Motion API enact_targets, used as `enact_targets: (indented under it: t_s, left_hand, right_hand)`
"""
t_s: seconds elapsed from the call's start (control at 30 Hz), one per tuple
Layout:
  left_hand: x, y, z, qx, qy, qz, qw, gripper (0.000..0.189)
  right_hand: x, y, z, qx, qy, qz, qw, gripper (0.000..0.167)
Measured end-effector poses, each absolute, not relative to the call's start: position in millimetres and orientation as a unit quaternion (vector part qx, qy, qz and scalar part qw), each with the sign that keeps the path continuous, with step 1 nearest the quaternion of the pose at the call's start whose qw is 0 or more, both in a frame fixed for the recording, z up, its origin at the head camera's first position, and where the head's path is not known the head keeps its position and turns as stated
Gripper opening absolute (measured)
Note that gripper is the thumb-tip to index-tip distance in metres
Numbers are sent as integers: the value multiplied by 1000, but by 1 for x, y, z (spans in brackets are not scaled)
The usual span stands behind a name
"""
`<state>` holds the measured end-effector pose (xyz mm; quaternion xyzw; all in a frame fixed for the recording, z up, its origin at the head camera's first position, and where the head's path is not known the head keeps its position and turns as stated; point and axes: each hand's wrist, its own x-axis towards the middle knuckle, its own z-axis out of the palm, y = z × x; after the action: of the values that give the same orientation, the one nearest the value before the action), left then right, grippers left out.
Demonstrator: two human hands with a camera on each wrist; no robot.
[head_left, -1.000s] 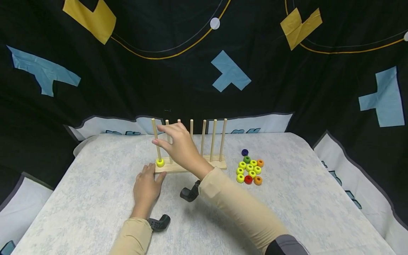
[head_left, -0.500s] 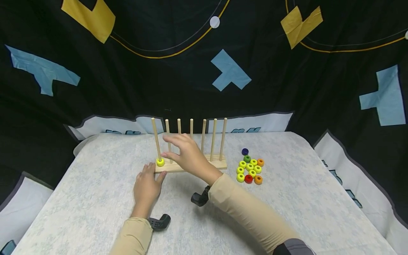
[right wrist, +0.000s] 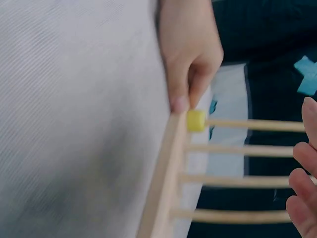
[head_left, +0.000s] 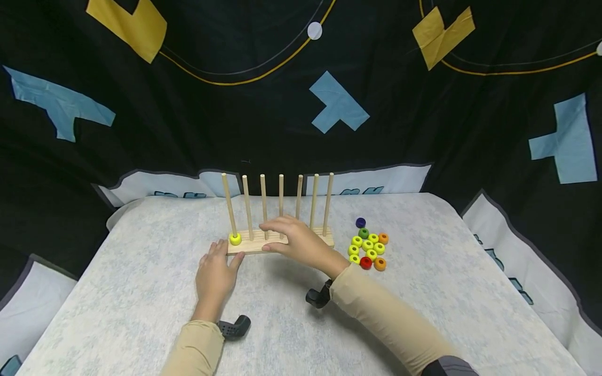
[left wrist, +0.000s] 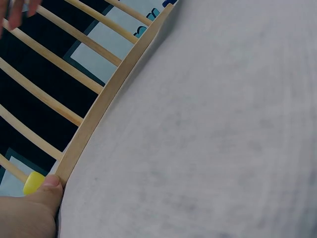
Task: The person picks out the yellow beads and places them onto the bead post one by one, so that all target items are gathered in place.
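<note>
A wooden peg rack (head_left: 256, 245) with several upright dowels stands on the table. One yellow bead (head_left: 235, 239) sits at the bottom of its leftmost dowel. My left hand (head_left: 217, 277) grips the left end of the rack's base, the thumb on the front edge beside that bead, as the right wrist view also shows. In front of the middle dowels hovers my right hand (head_left: 301, 241), thumb and fingers spread apart, holding nothing. Its fingertips (right wrist: 301, 179) appear at the right edge of the right wrist view.
To the right of the rack lies a loose group of beads: several yellow ones (head_left: 368, 245), a red one (head_left: 366, 262), two orange ones (head_left: 380, 264), a green one (head_left: 363, 233) and a dark blue one (head_left: 360, 222). A black curtain (head_left: 282, 130) hangs behind the table.
My right hand has moved away from the leftmost dowel, down and to the right, with its fingers spread throughout. The left hand stays on the rack's end.
</note>
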<state>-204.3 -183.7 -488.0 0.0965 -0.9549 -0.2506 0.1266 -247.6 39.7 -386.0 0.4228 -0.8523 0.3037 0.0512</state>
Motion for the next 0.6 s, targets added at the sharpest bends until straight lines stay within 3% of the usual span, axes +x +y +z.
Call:
enact_targets:
  t_s: [0.6]
  left_hand:
    - [-205,-182,-489,96,-954,-254,130,70]
  right_hand:
    - [-271,132,-416,298,-895,329,43,42]
